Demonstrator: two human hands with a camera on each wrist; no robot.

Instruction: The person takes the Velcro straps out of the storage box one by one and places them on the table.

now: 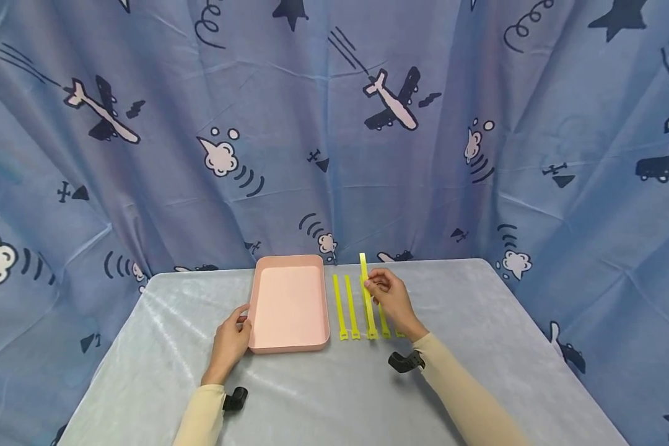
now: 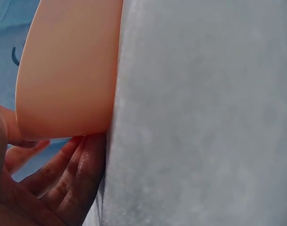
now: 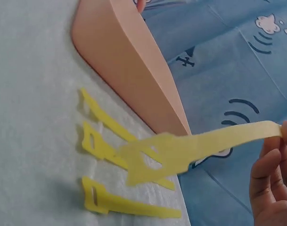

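A pink rectangular tray lies on the table. My left hand rests against its left side. In the left wrist view the fingertips touch the outside of the tray wall, the thumb near the rim. My right hand pinches a yellow hook-and-loop cable tie by its strap, to the right of the tray. The slotted end of this tie hangs toward the camera in the right wrist view. Several more yellow cable ties lie in a row on the table, some partly hidden behind the hand.
The table has a pale grey cloth. Behind its far edge hangs a blue curtain printed with planes, clouds and stars. A black wrist device is worn on the left arm, and another on the right.
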